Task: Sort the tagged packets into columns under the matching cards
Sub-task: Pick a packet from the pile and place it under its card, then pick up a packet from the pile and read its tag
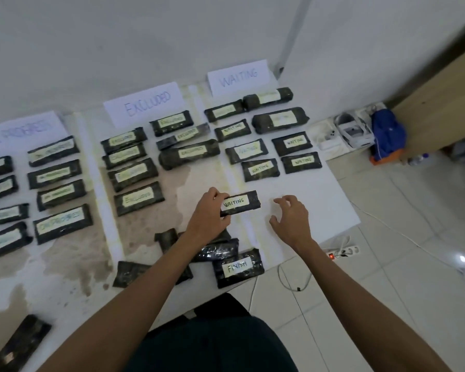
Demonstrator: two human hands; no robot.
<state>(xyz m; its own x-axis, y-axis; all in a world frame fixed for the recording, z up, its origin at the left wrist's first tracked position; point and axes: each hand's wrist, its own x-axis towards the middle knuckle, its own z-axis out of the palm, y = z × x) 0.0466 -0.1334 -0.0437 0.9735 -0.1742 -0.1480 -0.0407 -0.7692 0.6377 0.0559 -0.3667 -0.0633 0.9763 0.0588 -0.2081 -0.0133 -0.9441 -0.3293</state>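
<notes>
My left hand (208, 214) grips the left end of a black packet tagged WAITING (242, 202), held just below the WAITING column. My right hand (290, 217) hovers to the packet's right with fingers spread and loosely bent, holding nothing. The white WAITING card (238, 76) leans at the wall with several tagged packets under it. The EXCLUDED card (145, 103) and the ON PROGRESS card (19, 130) head their own columns of packets. A small heap of unsorted packets lies near me, with one tagged FINISH (238, 267) on top.
The white tabletop (320, 200) ends at the right, with tiled floor beyond. A power strip (342, 252) and cables lie on the floor. White boxes and a blue bag (387, 135) stand by a wooden cabinet (446, 108). One more dark packet (19, 345) lies bottom left.
</notes>
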